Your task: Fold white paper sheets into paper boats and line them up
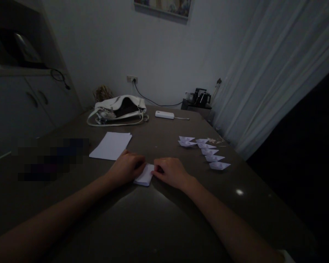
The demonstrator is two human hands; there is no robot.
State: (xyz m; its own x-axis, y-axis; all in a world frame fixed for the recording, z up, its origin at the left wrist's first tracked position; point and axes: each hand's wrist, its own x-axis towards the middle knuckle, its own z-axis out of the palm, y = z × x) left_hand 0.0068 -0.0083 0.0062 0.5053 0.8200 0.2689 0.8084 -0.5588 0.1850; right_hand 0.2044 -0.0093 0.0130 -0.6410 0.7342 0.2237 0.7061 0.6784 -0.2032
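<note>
A small folded sheet of white paper (145, 177) lies on the dark table between my hands. My left hand (127, 166) has its fingers curled down over the paper's left and upper side. At the right edge, my right hand (171, 171) pinches the paper between thumb and bent fingers. Just beyond my left hand is a stack of white paper sheets (111, 145). Several folded paper boats (214, 158) stand in a loose group to the right of my right hand.
A white handbag (117, 104) rests at the back left of the table (153, 230). Near the far edge lies a white power-bank-like device (164, 115) with a short cable. A pale curtain (252, 73) hangs on the right. Blurred blocks hide something at the left.
</note>
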